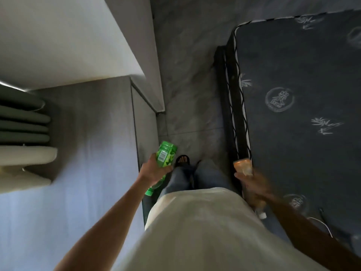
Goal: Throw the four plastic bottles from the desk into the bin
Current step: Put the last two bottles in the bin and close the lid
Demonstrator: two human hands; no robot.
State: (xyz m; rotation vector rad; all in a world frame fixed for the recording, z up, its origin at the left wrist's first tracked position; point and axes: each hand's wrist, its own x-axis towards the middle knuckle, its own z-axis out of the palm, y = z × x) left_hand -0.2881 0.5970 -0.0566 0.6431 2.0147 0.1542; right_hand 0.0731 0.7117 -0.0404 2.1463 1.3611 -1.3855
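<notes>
While the person stands and looks straight down, the left hand (154, 170) is wrapped tight around a green bottle (163, 165). The bottle is upside down. Its flat bottom points up toward 1 o'clock, and its green cap (150, 191) pokes out below the hand, toward 7 o'clock. A white label with black bars shows on its side, just above the fingers.

Over at 3 o'clock from that hand, the right hand (252, 182) is blurry. It grips an orange bottle (243, 166), which is also upside down. The orange end sticks up above the fingers, and a white cap (262, 215) shows below the hand, at about 5 o'clock from it.

Between the two hands hang the person's pale shirt (195, 222) and blue trousers (187, 177). One foot in a black sandal (182, 160) shows just past the green bottle, on the grey floor (191, 85).

At 9 o'clock from the left hand is a grey desk top (78, 143), with a stack of green and cream things (25, 130) at its far left edge. At 3 o'clock from the right hand lies a dark mattress (302, 114) with pale prints. The orange bottle is over its edge.
</notes>
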